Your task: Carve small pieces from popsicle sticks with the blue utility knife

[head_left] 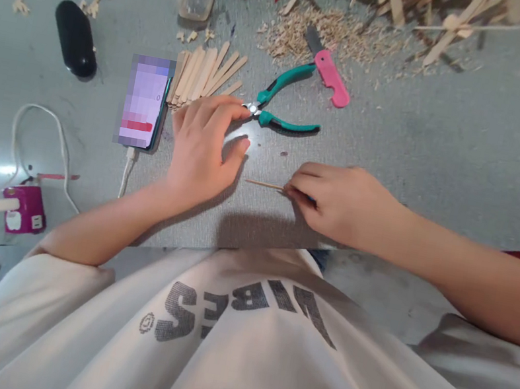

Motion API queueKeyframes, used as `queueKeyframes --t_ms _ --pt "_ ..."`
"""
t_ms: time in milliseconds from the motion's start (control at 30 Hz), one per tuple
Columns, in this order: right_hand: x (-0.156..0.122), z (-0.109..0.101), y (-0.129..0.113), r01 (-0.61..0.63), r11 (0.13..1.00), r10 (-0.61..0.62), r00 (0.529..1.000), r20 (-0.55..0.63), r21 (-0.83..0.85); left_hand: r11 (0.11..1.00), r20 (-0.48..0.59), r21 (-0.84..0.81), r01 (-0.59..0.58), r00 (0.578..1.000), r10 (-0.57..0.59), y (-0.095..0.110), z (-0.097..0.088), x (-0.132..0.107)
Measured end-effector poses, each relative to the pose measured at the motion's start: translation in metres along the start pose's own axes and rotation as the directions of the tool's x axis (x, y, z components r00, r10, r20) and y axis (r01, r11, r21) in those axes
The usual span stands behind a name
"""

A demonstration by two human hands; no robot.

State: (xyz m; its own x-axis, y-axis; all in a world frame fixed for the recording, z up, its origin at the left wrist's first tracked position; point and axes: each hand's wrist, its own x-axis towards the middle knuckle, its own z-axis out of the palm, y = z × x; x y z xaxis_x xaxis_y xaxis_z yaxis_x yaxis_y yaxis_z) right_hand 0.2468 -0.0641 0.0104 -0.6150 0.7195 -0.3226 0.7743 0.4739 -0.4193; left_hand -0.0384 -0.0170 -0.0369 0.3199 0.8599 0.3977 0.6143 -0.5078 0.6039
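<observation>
My right hand (334,199) pinches one end of a thin wooden stick (264,184), seen edge-on, just over the grey table. To its left, my left hand (208,145) rests with its thumb apart from the fingers and nothing visible between them. Its fingertips reach the jaws of teal-handled pliers (287,124), whose handles are spread; whether they touch is hard to tell. Behind the left hand lies a fan of flat wooden craft sticks (203,74), partly covered by the fingers. A small pink-handled knife (333,79) lies beyond the pliers, close to one handle.
Left of the sticks, a phone (144,103) sits plugged into a white cable. A black case (76,40) and a purple charger block (24,210) are farther left. Wood shavings (308,34) and a tangle of joined sticks (450,27) cover the table's back.
</observation>
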Motion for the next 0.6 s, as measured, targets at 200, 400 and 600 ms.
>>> queueKeyframes --t_ms 200,400,600 --pt "0.042 -0.037 0.002 -0.035 0.982 0.041 0.999 0.028 -0.185 0.981 0.441 0.026 -0.194 0.882 0.163 -0.036 0.013 0.087" --pt "0.045 -0.042 0.012 -0.157 0.95 0.138 0.987 -0.088 -0.27 0.97 0.62 0.048 -0.24 0.768 0.159 -0.048 0.037 0.15" --pt "-0.003 -0.031 0.007 0.085 0.977 -0.056 0.987 0.153 -0.194 0.972 0.563 0.07 -0.226 0.813 0.149 -0.055 0.009 0.156"
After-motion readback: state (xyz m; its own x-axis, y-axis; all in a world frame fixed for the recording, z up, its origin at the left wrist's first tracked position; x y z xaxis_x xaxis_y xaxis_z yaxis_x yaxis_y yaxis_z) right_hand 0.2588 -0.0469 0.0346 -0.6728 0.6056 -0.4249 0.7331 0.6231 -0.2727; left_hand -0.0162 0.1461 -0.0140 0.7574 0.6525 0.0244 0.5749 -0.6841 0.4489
